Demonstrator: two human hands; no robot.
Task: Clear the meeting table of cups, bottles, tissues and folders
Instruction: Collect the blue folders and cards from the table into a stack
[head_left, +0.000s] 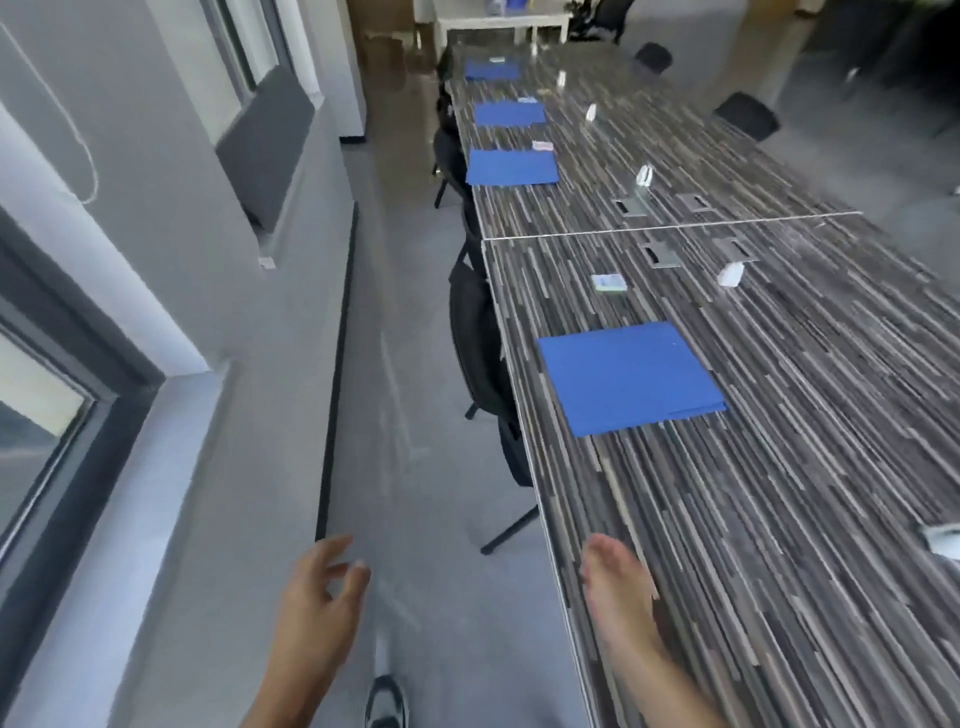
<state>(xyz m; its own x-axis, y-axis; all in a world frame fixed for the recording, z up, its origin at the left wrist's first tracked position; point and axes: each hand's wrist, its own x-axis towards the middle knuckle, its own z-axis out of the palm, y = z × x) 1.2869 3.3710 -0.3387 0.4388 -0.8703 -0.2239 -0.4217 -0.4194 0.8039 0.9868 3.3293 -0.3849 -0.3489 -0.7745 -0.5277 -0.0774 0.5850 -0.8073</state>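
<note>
A long striped meeting table (779, 467) runs away from me on the right. The nearest blue folder (628, 376) lies flat near its left edge, with a small tissue pack (608, 282) beyond it. Three more blue folders (511, 167) lie further along the same edge. A white crumpled item (731, 274) sits mid-table, and another white item (943, 538) lies at the right border. My right hand (618, 587) hovers with straight fingers over the table's near edge, holding nothing. My left hand (322, 597) hangs over the floor, fingers loosely spread, empty.
Black chairs (475, 338) are tucked under the table's left side. A narrow grey floor aisle (405, 415) runs between the table and the wall with windows (47, 395). Cable hatches (662, 254) sit in the tabletop. More chairs (748, 114) stand on the far right side.
</note>
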